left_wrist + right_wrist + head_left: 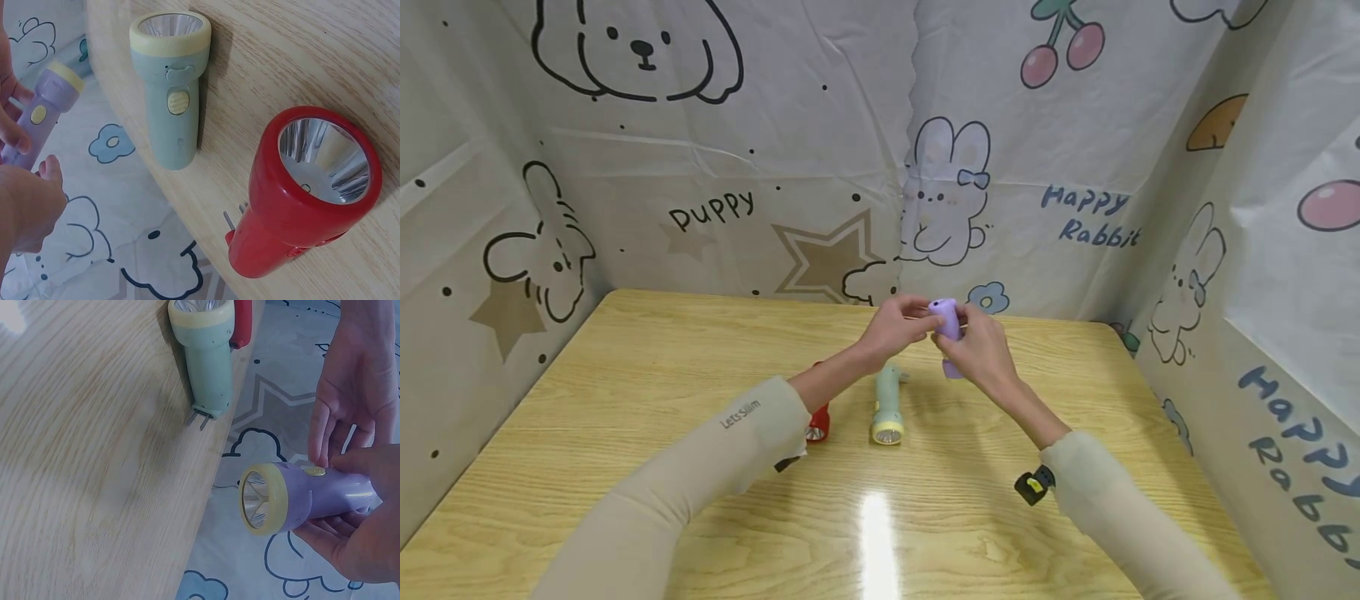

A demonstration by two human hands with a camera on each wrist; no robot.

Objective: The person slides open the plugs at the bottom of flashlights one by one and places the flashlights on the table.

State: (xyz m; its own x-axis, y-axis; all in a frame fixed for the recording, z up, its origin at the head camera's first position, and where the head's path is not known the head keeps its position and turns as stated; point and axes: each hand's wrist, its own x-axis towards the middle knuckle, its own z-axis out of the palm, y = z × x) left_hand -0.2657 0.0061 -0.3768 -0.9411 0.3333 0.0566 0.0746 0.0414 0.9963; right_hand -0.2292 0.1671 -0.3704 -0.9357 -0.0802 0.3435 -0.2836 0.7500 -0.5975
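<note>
A purple flashlight (947, 321) with a pale yellow lens rim is held over the table's far side, tail end up in the head view. My right hand (985, 346) grips its body, thumb along the side with the yellow switch (315, 470) and fingers beneath, as the right wrist view shows. My left hand (895, 327) is at the tail end, its fingers (320, 434) extended beside the body. On the table lie a mint-green flashlight (174, 119) with a cream rim and a red flashlight (269, 225), partly hidden behind my left forearm in the head view.
The wooden table (647, 367) ends at a far edge against a printed cloth backdrop (820, 150). Cloth also hangs at both sides. Metal prongs (201, 420) stick out from the mint-green flashlight's tail.
</note>
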